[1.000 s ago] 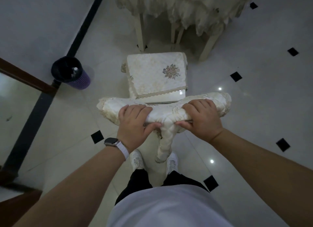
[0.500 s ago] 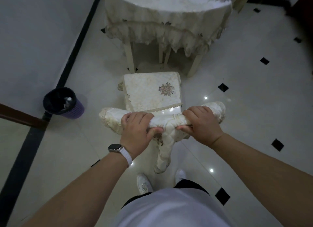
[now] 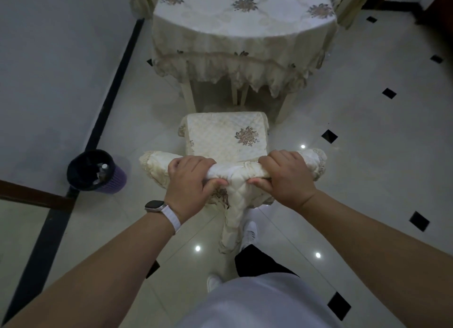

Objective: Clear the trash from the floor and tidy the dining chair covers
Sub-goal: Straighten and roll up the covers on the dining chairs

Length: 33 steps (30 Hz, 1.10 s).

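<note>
Left hand (image 3: 190, 180) and right hand (image 3: 286, 178), mine: fingers curled over the dining chair's top rail, both gripping its quilted back cover (image 3: 236, 174), chair facing the draped tabletop (image 3: 245, 21). Cover judged soft, light and prone to sliding. Best held along the top edge.

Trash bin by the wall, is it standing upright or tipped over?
Upright. The trash bin stands on its base, black-lined mouth facing up, with some trash showing inside.

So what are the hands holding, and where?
Both grip the chair cover along its top edge: the left hand left of the middle, the right hand right of it.
</note>
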Each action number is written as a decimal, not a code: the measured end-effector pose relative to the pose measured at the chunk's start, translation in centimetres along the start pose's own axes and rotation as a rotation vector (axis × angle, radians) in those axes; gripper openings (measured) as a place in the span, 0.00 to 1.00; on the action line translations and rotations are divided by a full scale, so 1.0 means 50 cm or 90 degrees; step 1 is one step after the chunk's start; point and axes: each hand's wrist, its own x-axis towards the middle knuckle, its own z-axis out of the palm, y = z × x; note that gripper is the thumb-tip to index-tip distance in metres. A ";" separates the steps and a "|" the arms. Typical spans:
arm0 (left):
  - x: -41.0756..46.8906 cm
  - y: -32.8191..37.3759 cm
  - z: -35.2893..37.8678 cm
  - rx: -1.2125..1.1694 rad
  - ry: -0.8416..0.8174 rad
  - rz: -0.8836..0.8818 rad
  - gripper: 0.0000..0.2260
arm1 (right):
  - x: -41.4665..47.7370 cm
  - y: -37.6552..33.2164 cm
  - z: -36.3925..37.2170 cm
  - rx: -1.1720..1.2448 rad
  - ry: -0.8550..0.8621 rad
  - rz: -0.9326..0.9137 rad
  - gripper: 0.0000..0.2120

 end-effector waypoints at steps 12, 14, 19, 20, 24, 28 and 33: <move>0.239 -0.032 0.080 -0.029 -0.041 -0.001 0.31 | 0.149 0.179 0.063 0.011 0.018 0.012 0.32; 0.271 -0.034 0.093 -0.033 -0.046 -0.006 0.31 | 0.171 0.205 0.072 0.014 0.010 0.015 0.32; 0.343 -0.050 0.116 -0.038 -0.060 -0.003 0.32 | 0.218 0.254 0.094 0.008 -0.008 0.035 0.33; 0.355 -0.053 0.120 -0.040 -0.062 -0.001 0.32 | 0.227 0.261 0.099 0.007 -0.014 0.039 0.33; 0.404 -0.077 0.136 -0.041 -0.067 0.005 0.32 | 0.263 0.288 0.118 0.007 -0.008 0.049 0.33; 0.458 -0.114 0.144 -0.043 -0.072 0.017 0.28 | 0.314 0.305 0.139 0.000 -0.010 0.047 0.31; 0.519 -0.163 0.163 -0.066 -0.094 0.025 0.30 | 0.362 0.320 0.169 -0.002 -0.068 0.086 0.33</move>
